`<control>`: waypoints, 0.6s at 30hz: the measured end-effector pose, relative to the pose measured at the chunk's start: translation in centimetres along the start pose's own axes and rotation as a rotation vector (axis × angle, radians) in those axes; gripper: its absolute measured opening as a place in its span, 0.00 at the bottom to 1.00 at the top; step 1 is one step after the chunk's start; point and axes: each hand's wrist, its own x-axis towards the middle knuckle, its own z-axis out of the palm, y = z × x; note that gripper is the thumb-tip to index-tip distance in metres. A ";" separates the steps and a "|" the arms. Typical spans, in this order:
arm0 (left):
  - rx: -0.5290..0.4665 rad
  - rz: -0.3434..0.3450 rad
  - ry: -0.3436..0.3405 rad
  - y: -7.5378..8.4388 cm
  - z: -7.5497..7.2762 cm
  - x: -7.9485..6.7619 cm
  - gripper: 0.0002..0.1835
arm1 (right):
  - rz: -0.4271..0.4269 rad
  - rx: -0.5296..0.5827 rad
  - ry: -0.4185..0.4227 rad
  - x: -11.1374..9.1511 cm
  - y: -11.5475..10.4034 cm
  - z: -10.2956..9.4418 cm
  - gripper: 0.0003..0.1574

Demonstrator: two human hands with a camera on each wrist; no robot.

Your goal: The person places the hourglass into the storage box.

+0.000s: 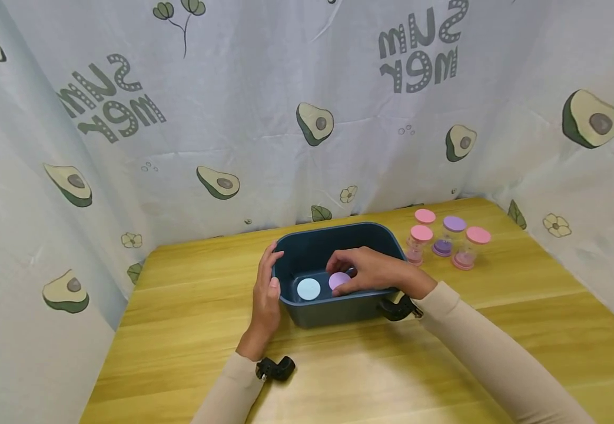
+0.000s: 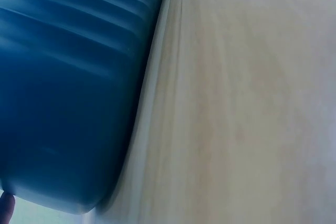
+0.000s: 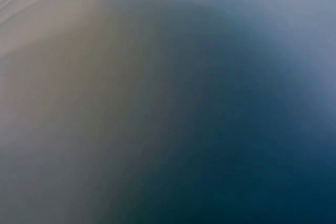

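Observation:
A dark blue bin stands on the table, long side toward me. My left hand rests against its left end with fingers extended; a fingertip shows at the bin's corner in the left wrist view. Inside the bin, my right hand holds a purple-capped sand timer between thumb and fingers. Beside it in the bin sits a timer with a light blue cap; only its round top shows. The right wrist view is too blurred to show the hold.
To the right of the bin stand several sand timers: one purple-capped, the others pink-capped, such as the rightmost pink timer. The wooden table ends at a patterned curtain behind. Each wrist wears a black camera mount.

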 end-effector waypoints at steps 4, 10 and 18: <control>-0.002 -0.021 -0.011 0.1 0.0 -0.1 0.29 | 0.001 0.010 0.009 0.0 0.0 0.1 0.27; 0.004 -0.013 -0.009 0.3 -0.1 0.2 0.28 | -0.015 0.030 0.029 0.0 0.0 -0.2 0.28; -0.025 -0.009 0.003 0.2 0.0 0.0 0.27 | -0.024 0.103 0.082 -0.1 -0.1 -0.2 0.29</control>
